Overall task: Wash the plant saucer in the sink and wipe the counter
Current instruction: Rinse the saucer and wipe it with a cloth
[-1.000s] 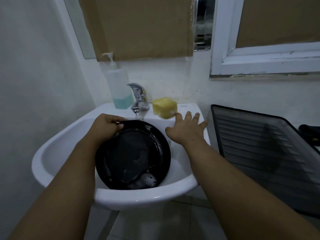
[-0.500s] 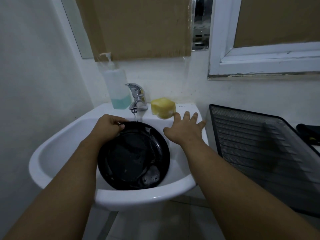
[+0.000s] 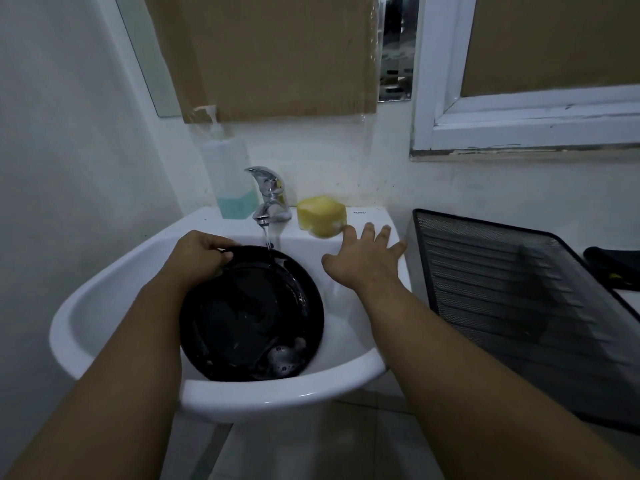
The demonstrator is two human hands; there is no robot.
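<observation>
Holding the black saucer (image 3: pixel 249 317) low in the white sink (image 3: pixel 104 306), bubbles (image 3: pixel 284 358) at its near side, left hand (image 3: pixel 199 258) curled round its far rim. Spreading the right hand (image 3: pixel 363 261) wide, holding nothing, just beside the yellow sponge (image 3: pixel 320 216) on the back ledge. Pouring water from the tap (image 3: pixel 270 195) onto the saucer's far rim. Left of the tap, soap bottle (image 3: pixel 230 178).

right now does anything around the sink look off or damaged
Brown cardboard covers most of the mirror above the tap, which is odd. The window frame has chipped, flaking paint along its lower edge. Nothing looks spilled; the saucer leans in the sink, its rim held by the left hand.
</observation>
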